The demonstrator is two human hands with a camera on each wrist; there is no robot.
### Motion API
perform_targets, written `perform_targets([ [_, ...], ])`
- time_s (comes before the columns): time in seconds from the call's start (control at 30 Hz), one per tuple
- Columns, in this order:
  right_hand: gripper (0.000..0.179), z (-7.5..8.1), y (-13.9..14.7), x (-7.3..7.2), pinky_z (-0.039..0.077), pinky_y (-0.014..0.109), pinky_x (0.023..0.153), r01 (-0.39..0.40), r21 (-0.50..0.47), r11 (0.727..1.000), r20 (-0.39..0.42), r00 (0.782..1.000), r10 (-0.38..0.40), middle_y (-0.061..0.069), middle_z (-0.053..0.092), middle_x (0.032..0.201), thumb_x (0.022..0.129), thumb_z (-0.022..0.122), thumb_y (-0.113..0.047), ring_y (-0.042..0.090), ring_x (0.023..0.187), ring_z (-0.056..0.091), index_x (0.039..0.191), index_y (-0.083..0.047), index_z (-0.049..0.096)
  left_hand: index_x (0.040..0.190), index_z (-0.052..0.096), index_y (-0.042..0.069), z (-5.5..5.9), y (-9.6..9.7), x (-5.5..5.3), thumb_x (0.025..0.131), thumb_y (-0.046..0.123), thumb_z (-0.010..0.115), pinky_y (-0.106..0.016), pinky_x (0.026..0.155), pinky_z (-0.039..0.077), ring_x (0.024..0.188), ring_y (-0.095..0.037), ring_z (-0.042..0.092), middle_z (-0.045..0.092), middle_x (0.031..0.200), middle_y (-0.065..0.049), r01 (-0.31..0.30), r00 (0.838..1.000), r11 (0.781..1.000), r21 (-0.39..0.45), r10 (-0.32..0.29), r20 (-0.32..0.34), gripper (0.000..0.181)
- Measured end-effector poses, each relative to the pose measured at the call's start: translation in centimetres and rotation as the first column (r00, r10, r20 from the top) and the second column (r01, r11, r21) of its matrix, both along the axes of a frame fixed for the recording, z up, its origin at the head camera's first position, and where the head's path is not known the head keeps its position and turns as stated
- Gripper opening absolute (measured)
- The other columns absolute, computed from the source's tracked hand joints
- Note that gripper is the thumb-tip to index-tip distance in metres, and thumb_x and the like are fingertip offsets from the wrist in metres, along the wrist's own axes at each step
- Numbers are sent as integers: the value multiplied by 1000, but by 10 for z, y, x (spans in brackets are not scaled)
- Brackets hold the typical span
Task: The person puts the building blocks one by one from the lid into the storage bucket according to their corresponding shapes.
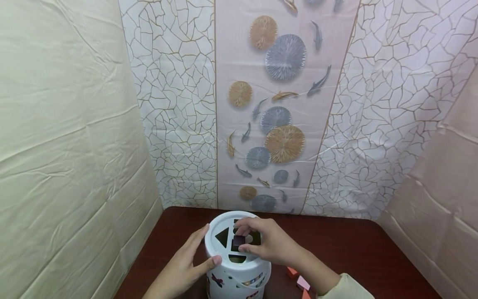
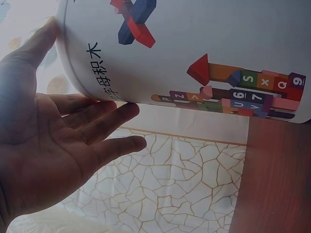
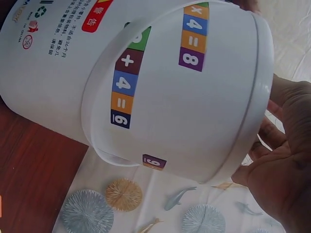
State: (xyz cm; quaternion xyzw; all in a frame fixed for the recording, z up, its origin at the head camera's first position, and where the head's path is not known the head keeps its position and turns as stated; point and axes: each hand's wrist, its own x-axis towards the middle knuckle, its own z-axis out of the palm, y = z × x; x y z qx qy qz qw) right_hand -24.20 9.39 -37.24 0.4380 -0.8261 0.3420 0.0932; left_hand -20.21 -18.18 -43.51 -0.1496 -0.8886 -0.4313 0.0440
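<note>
A white bucket (image 1: 239, 279) with printed pictures stands on the table, its lid (image 1: 221, 226) cut with several shaped holes. My right hand (image 1: 275, 242) is over the lid and pinches a dark purple block (image 1: 239, 241) between thumb and fingers, at one of the holes. Whether the block has entered the hole I cannot tell. On the left side of the bucket, my left hand (image 1: 184, 261) touches the rim, thumb in front and fingers stretched along the side. The left wrist view shows that palm (image 2: 53, 141) facing the bucket wall. In the right wrist view the block is hidden behind the lid's edge.
Right of the bucket, partly behind my right forearm, lie a red block (image 1: 292, 272), a pink block (image 1: 303, 283) and an orange-red block (image 1: 306, 295). The bucket's white handle (image 3: 87, 104) hangs down its side. Patterned cloth (image 1: 186, 104) rises behind the dark red table (image 1: 336, 236).
</note>
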Motion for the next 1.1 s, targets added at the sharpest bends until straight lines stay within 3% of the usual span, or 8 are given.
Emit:
perform_targets([
  [0.23, 52, -3, -2, 0, 59, 34, 89, 12, 18, 1000, -13, 1000, -12, -5, 74, 107, 83, 86, -20, 9, 97, 70, 129, -21, 63, 160, 25, 40, -1, -1, 0, 89, 65, 65, -67, 112, 39, 149, -23, 37, 30, 163, 15, 15, 1000, 1000, 14, -15, -17, 85],
  [0.47, 52, -3, -2, 1, 59, 39, 92, 31, 28, 999, 0, 1000, -31, -5, 74, 109, 83, 85, -25, 10, 100, 71, 130, -16, 64, 160, 24, 42, 0, 0, 0, 89, 65, 65, -69, 111, 39, 149, -25, 36, 30, 163, 14, 22, 1000, 999, 31, -22, 18, 85],
  [0.67, 51, -2, -1, 2, 59, 37, 92, 25, 14, 1000, 14, 1000, -26, -5, 75, 109, 83, 85, -23, 10, 100, 71, 129, -23, 63, 160, 23, 42, 0, -1, -1, 89, 66, 65, -69, 110, 40, 149, -24, 37, 30, 163, 14, 20, 1000, 999, 25, -20, 13, 85],
  [0.87, 48, -1, 2, 5, 60, 34, 90, 15, -1, 1000, 11, 1000, -15, -4, 75, 108, 84, 85, -22, 12, 98, 72, 127, -17, 65, 159, 23, 45, 0, 0, 0, 88, 68, 65, -70, 110, 38, 149, -26, 37, 30, 163, 12, 8, 1000, 1000, 19, -9, 29, 85],
  [1.1, 47, -2, 16, 8, 58, 33, 90, 63, -13, 998, -68, 996, -63, -6, 76, 106, 85, 84, -26, 9, 97, 71, 127, -24, 64, 160, 24, 40, 0, 0, 0, 86, 68, 67, -70, 114, 35, 150, -29, 35, 30, 164, 8, 7, 1000, 1000, 22, -8, 19, 89],
])
